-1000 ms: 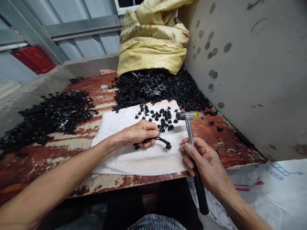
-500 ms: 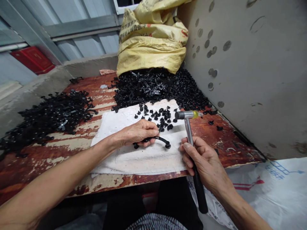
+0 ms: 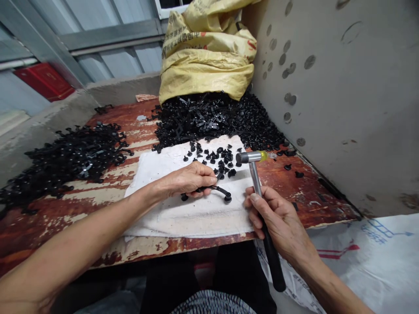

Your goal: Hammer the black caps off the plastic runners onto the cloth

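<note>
My left hand [image 3: 193,179] pinches a black jointed arm piece [image 3: 222,190] with round feet at its ends, just over the white cloth [image 3: 193,221]. Part of the piece is hidden behind my fingers. In my right hand [image 3: 271,211] is a small hammer [image 3: 254,174], gripped round its shaft and black handle. Its metal head is up, with a dark face pointing left and a yellow face pointing right. Several loose black round-headed studs [image 3: 221,156] lie on the cloth beyond my left hand.
At the left is a heap of black jointed pieces [image 3: 81,152]. Another black heap [image 3: 203,120] spills from a yellow sack [image 3: 206,78] at the back. A grey wall panel [image 3: 334,109] bounds the right side of the worn red-brown table [image 3: 114,235].
The hammer head has shifted slightly left along with my right hand. The black jointed piece has tipped a little; my left hand stays almost still.
</note>
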Tool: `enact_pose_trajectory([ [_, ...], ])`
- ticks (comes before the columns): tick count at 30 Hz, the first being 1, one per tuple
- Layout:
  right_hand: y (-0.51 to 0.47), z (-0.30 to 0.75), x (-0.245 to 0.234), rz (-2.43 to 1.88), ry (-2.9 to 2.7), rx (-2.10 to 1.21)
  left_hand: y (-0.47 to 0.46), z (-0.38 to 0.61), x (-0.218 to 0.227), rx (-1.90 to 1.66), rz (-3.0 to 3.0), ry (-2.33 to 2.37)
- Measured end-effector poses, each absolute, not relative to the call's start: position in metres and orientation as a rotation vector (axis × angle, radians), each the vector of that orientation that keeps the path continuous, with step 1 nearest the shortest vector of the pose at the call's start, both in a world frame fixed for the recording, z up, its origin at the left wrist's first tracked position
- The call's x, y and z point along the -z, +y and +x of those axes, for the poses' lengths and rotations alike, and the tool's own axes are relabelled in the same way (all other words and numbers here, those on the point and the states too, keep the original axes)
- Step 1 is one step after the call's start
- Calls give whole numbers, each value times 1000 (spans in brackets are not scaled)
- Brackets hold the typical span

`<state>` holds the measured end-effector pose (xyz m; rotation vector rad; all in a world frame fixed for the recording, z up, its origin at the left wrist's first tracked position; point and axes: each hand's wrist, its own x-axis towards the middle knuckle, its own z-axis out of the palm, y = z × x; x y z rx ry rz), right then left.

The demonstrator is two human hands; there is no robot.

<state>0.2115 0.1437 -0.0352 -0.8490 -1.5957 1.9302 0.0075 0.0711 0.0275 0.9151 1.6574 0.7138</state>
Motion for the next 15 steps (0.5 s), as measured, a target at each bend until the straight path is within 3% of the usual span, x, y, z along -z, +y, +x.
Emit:
enact_pose_trajectory([
  [3,148,216,32,-845,-1803,-1828,72,4,-26,-710,905,1639],
  [10,162,218,8,-482,-2223,-846,74,-3,-26,-691,939,1619],
  [15,169,220,12,-385,-2457,-498,72,0,-26,-652,972,1668],
])
